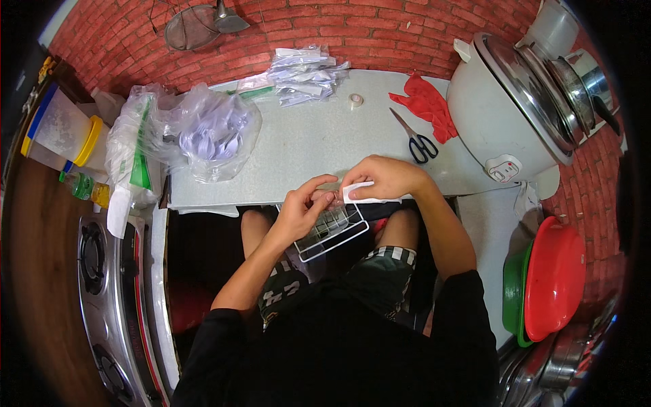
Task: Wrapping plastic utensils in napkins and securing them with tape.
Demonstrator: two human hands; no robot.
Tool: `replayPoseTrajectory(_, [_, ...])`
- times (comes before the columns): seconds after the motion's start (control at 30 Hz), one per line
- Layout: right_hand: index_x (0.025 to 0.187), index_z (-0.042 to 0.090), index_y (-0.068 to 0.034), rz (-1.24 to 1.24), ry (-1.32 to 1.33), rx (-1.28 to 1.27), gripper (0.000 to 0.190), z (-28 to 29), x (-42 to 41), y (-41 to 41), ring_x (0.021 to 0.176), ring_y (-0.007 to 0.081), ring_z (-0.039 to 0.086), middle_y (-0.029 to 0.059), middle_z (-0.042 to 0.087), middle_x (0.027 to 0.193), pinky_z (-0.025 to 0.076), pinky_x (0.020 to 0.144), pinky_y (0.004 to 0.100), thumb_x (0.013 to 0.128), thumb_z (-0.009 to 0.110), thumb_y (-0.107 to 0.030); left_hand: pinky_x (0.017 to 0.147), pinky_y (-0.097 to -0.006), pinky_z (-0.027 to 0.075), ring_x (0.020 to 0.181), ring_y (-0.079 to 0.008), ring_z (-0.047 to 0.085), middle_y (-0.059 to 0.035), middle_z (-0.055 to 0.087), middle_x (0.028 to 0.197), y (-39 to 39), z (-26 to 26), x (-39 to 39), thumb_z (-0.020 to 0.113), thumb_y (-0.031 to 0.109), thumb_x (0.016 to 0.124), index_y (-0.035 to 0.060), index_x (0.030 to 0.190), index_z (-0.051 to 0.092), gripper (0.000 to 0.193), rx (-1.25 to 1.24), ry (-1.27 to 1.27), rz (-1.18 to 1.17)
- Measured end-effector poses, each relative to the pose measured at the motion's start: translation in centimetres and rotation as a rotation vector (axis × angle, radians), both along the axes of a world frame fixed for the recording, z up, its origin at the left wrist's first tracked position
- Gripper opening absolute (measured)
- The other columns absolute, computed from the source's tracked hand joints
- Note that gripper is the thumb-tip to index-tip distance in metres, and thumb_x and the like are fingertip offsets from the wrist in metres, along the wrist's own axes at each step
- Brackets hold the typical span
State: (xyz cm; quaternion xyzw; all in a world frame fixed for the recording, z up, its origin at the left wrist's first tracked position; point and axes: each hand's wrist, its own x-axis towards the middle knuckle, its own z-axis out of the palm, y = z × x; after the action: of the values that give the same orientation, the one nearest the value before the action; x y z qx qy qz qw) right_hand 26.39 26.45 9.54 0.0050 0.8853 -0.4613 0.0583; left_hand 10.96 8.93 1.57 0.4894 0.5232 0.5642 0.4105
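Observation:
Close together at the table's front edge, both hands work over a white wire rack [333, 236]. My right hand [379, 178] grips a folded white paper napkin [362, 191]. Against its left end, the fingers of my left hand [305, 206] pinch what looks like a small clear plastic bag [335, 198]; the fingers partly hide it. On the table [315, 147] beyond lie scissors with dark handles [419, 145], a roll of tape [355, 100] and a red cloth [430, 107]. An open plastic bag holds white plastic forks [218, 135]. Behind it is a pile of wrapped white packets [307, 76].
To the right stand a large rice cooker [501, 107] and red [557, 280] and green basins [513, 300]. At the left are a gas stove [109, 305], a plastic package with green print [135, 147], and lidded tubs [63, 127]. A brick-patterned wall borders the table's back.

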Motion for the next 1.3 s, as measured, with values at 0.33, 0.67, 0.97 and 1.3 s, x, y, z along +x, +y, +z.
replayPoseTrajectory(0.33, [0.092, 0.062, 0.0, -0.158, 0.025, 0.051, 0.021, 0.3, -0.4, 0.5, 0.077, 0.0129, 0.061, 0.0077, 0.067, 0.078, 0.048, 0.075, 0.0293, 0.084, 0.071, -0.016, 0.08, -0.027, 0.053, 0.095, -0.0186, 0.068, -0.0149, 0.071, 0.102, 0.0, 0.7, 0.5, 0.05, 0.005, 0.099, 0.0034, 0.135, 0.045, 0.036, 0.012, -0.163, -0.08])
replayPoseTrajectory(0.67, [0.085, 0.065, 0.003, -0.143, -0.054, 0.062, 0.021, 0.1, 0.0, 0.4, 0.077, 0.0168, 0.066, 0.012, 0.069, 0.078, 0.05, 0.072, 0.0305, 0.08, 0.073, -0.016, 0.079, -0.027, 0.054, 0.095, -0.0188, 0.068, -0.0154, 0.07, 0.102, -0.1, 0.7, 0.2, 0.051, 0.005, 0.099, 0.0038, 0.135, 0.045, 0.037, 0.015, -0.188, -0.055])
replayPoseTrajectory(0.97, [0.086, 0.067, 0.003, -0.217, -0.027, 0.153, 0.023, 0.6, 0.0, 0.3, 0.072, 0.0177, 0.066, 0.016, 0.069, 0.077, 0.049, 0.067, 0.0311, 0.078, 0.074, -0.017, 0.08, -0.0267, 0.053, 0.096, -0.0179, 0.068, -0.0157, 0.07, 0.104, 0.0, 0.6, 0.4, 0.051, 0.007, 0.1, 0.0024, 0.134, 0.045, 0.036, 0.025, -0.178, -0.062])
replayPoseTrajectory(1.3, [0.087, 0.066, 0.003, -0.143, -0.056, 0.07, 0.023, -0.2, -1.0, 0.3, 0.068, 0.0136, 0.062, 0.0109, 0.067, 0.073, 0.048, 0.064, 0.0283, 0.077, 0.074, -0.017, 0.078, -0.0259, 0.053, 0.092, -0.0148, 0.067, -0.0138, 0.071, 0.099, 0.0, 0.6, 0.3, 0.052, 0.007, 0.099, 0.002, 0.134, 0.046, 0.035, 0.029, -0.13, -0.062])
